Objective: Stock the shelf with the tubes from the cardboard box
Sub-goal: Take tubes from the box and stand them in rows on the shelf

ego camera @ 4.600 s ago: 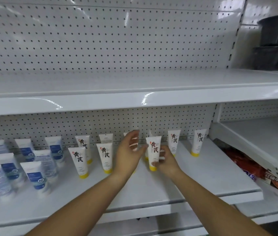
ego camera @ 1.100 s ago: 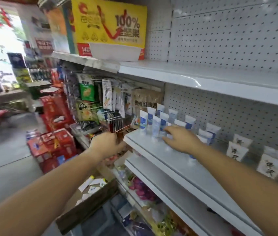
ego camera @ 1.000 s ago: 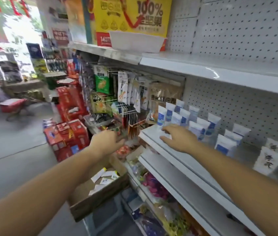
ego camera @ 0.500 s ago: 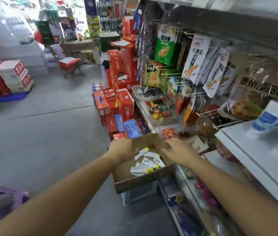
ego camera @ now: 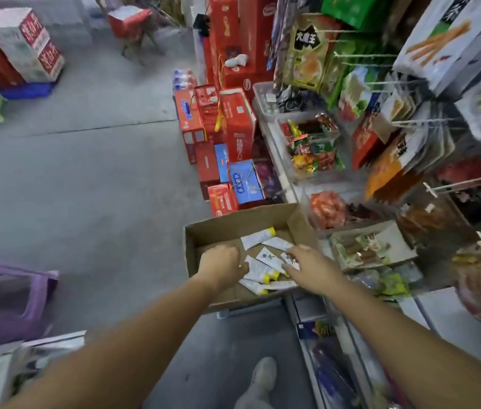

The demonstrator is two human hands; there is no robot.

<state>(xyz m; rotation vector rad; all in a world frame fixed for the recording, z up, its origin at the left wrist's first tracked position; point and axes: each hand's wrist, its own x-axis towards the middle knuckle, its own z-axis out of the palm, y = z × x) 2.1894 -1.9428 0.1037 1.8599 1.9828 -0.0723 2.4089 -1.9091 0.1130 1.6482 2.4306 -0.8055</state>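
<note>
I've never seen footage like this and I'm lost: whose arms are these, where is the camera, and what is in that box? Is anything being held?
No machine here: a person wears one wide-angle camera on the head, looking down, so you see their own arms and a shoe. The arms reach into an open cardboard box sitting low in a shop aisle. In it lie loose white tubes with yellow caps. The left hand is at the pile with fingers curled under, so I cannot tell whether it grips one. The right hand lays straight fingers on the tubes and holds none that I can see. Nearby are red cartons and a purple stool.
</note>
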